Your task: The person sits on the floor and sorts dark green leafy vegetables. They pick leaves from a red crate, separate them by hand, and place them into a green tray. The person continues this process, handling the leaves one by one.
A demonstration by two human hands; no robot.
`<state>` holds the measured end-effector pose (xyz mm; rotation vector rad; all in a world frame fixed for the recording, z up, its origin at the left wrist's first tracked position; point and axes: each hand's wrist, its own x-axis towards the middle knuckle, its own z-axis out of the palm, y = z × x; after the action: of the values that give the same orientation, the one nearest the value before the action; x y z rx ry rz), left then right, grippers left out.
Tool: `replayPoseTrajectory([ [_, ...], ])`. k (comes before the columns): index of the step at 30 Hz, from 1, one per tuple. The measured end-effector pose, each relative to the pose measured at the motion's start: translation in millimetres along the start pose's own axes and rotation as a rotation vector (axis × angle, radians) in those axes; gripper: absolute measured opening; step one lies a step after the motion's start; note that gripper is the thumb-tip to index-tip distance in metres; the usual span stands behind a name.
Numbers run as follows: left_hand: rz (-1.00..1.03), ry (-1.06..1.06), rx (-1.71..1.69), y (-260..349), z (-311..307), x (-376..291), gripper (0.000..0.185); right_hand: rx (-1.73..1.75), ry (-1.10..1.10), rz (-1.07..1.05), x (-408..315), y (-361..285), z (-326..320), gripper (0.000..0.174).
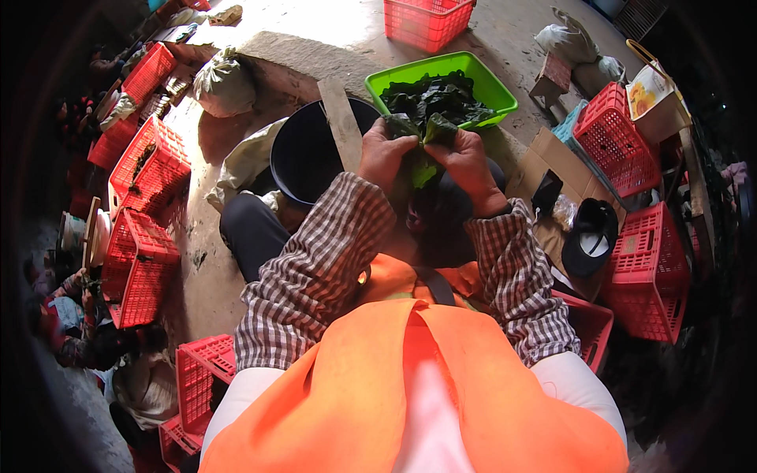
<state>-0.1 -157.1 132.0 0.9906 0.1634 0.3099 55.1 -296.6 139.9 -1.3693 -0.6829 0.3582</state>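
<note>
My left hand (pixel 380 155) and my right hand (pixel 468 167) are raised close together in front of me. Thumbs and fingers of both pinch a dark green leaf (pixel 424 171), whose lower part hangs lighter green between them. Just beyond my hands stands a bright green plastic basin (pixel 378 81) holding a heap of dark, limp leaves (pixel 437 97). To the left of my left hand is a dark round tub (pixel 298 151), with a wooden board (pixel 340 121) lying across its rim. Whether the pinched leaf is one piece or several is hard to tell.
Red plastic crates stand at left (pixel 142 266), at right (pixel 644 272) and beyond the basin (pixel 429 23). A tied sack (pixel 225 88) sits far left. Flattened cardboard (pixel 568 159) lies right, near a dark cap (pixel 588 236). Other people (pixel 71 319) are along the left edge.
</note>
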Motion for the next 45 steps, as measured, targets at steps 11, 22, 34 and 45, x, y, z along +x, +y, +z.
replayPoseTrajectory([
  [11, -0.125, 0.131, -0.063, -3, -17, 3, 0.02, 0.034, 0.08, -0.023, -1, 2, -5, 0.011],
  [22, -0.278, -0.411, -0.507, 2, -30, -9, 0.052, 0.317, -0.02, 0.053, 7, -31, -14, 0.016],
  [34, -0.138, -0.221, -0.058, 1, -19, -6, 0.014, 0.275, 0.05, 0.092, 3, -10, -18, 0.034],
  [45, -0.351, -0.107, -0.181, -10, -28, -2, 0.026, 0.215, 0.02, 0.07, 0, 4, -14, 0.032],
])
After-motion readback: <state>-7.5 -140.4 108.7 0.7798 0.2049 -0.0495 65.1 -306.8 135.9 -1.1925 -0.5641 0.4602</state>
